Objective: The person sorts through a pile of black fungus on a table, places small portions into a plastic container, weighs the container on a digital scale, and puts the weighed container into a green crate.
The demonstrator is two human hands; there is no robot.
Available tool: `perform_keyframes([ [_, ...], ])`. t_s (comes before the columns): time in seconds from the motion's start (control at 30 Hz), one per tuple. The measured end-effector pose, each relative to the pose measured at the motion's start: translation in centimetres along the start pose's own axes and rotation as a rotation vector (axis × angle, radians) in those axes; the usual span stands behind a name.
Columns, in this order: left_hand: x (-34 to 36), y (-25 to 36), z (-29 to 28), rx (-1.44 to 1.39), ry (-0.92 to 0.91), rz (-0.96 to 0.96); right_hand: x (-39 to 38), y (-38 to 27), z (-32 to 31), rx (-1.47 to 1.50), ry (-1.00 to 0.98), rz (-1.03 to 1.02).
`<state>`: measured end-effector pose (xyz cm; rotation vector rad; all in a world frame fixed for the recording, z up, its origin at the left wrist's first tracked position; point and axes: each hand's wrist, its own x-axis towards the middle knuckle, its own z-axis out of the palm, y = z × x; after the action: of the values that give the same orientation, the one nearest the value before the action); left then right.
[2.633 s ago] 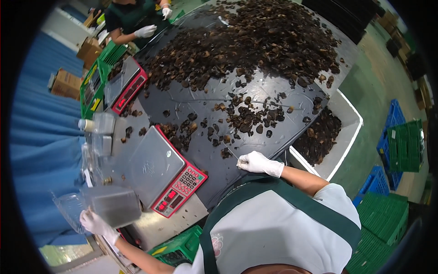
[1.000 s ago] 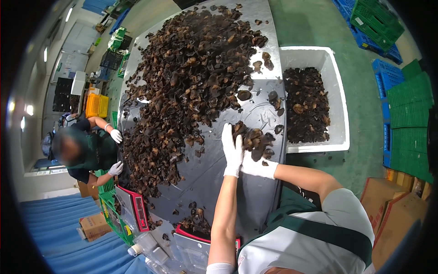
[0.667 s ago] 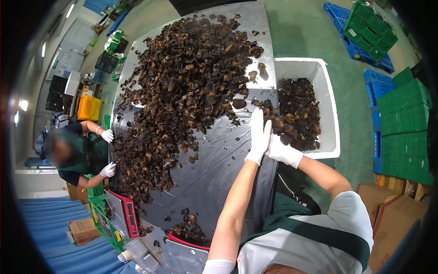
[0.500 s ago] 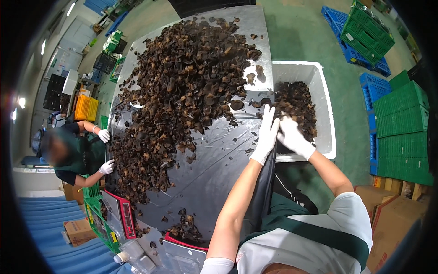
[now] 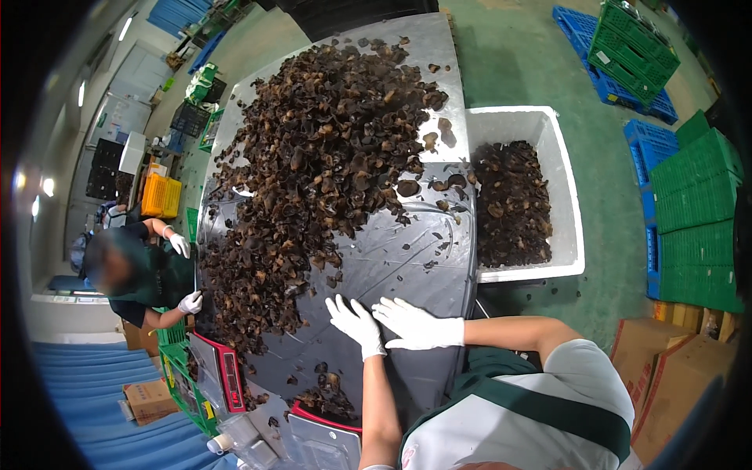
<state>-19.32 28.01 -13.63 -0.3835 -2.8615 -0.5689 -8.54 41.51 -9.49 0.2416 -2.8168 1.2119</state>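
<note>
A large heap of dark brown wood ear mushrooms covers much of the metal table, part of which is lined with black plastic sheeting. Over the bare sheeting, at the heap's near edge, is my left hand, white-gloved and open with nothing in it. My right hand, gloved likewise, lies flat and open close beside it, fingers pointing left. On the right, against the table's edge, a white foam box holds more wood ear mushrooms. A few loose pieces are scattered between heap and box.
Two red-framed scales stand at the table's near left. Across the table a co-worker's gloved hand rests by the edge. Green crates, blue pallets and cardboard boxes line the right side.
Both my hands have moved from the foam box's edge leftward and nearer to me, over the sheeting. The box's contents are now uncovered. The co-worker's upper hand has shifted slightly.
</note>
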Motion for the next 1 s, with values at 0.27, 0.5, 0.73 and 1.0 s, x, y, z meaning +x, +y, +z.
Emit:
perform_keyframes([
  [0.27, -0.1, 0.3, 0.6, 0.038, 0.023, 0.021, 3.1, 9.4, -4.6, -0.357, 0.376, 0.282],
  [0.5, 0.4, 0.1, 0.3, 0.053, 0.072, 0.02, 0.4, 14.8, -8.3, -0.735, 0.452, 0.469],
  [0.73, 0.2, 0.5, 0.6, 0.052, 0.037, 0.006, -7.8, 25.3, -15.2, -0.607, 0.479, 0.991],
  [1.0, -0.7, 5.1, -2.6, -0.021, -0.1, 0.225, 4.3, 29.4, -24.5, 0.204, 1.104, 0.476],
])
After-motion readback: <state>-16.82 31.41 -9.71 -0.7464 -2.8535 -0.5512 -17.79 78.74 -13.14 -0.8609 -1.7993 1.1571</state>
